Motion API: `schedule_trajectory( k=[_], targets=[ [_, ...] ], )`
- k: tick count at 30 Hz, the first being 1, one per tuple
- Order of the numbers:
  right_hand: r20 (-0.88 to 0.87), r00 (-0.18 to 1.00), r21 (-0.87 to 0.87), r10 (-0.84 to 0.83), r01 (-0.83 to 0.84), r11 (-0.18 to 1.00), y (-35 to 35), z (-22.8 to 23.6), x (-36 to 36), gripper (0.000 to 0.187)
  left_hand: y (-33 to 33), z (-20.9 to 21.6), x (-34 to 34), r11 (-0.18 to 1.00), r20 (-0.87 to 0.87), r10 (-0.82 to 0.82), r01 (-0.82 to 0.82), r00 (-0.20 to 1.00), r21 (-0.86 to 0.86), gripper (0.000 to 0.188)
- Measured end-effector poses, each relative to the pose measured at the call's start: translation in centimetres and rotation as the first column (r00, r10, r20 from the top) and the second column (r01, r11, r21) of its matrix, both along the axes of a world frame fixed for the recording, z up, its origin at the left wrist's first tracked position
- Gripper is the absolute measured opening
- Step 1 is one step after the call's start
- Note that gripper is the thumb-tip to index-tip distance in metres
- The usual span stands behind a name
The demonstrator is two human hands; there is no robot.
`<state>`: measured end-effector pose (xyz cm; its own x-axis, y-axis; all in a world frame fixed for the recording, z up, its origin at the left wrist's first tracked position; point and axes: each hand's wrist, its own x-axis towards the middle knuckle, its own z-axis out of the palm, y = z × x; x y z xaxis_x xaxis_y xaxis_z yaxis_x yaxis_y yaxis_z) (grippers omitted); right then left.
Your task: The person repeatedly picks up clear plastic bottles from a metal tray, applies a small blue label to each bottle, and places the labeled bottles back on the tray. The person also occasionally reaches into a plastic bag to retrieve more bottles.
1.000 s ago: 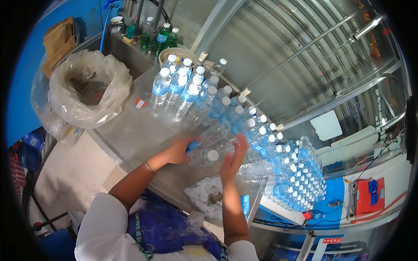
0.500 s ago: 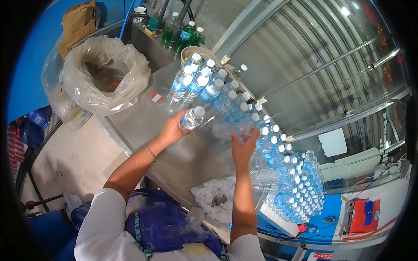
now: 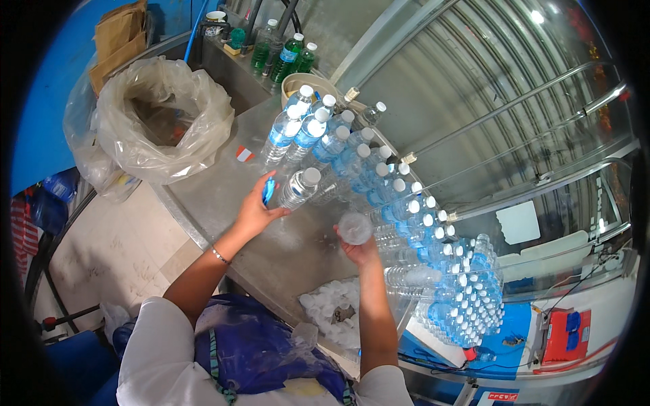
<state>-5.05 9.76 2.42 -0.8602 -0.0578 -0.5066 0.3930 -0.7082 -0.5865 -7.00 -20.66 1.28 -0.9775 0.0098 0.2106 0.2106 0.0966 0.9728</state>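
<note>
Far left, we note a plastic bag (image 3: 203,132), mouth gaping. Left hand (image 3: 256,211): fingers curled round a blue strip (image 3: 269,191), thumb spread toward the base of a capped bottle (image 3: 296,190); contact, we cannot tell. We make out no label on it. Behind stand labelled bottles (image 3: 276,142), capped; these look done. Nearer us, a heap of pale caps (image 3: 323,302). Right hand (image 3: 361,253): fingers wrapped round a clear bottle (image 3: 355,228), round end toward us, cap unseen. Beyond, capped rows (image 3: 464,298) stand close; how many are left, we cannot count.
</note>
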Motion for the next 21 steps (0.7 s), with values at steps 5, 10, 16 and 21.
schedule_trajectory(
  k=[5, 10, 16, 21],
  targets=[
    [0.001, 0.998, -0.392, -0.065, 0.06, 0.918, 1.5, -0.5, 2.5, 0.047, -1.7, -0.4, 1.5, 0.924, 0.217, -0.13, 0.039, 0.967, 0.38, 0.085],
    [-0.127, 0.992, -0.317, 0.01, -0.05, 0.947, 0.8, 5.1, 3.6, 0.048, -3.0, 0.9, 2.2, 0.938, 0.318, -0.133, 0.015, 0.939, 0.346, 0.075],
    [-0.33, 0.91, 0.924, 0.25, 0.257, 0.283, -1.9, 7.0, 2.6, 0.056, -3.1, 2.5, 3.0, 0.922, 0.414, -0.185, 0.011, 0.891, 0.388, 0.068],
    [-0.447, 0.853, 0.877, 0.269, 0.478, -0.057, -3.3, 4.5, 1.2, 0.071, -2.7, 2.8, 4.2, 0.887, 0.45, -0.34, 0.123, 0.826, 0.445, 0.059]
  ],
)
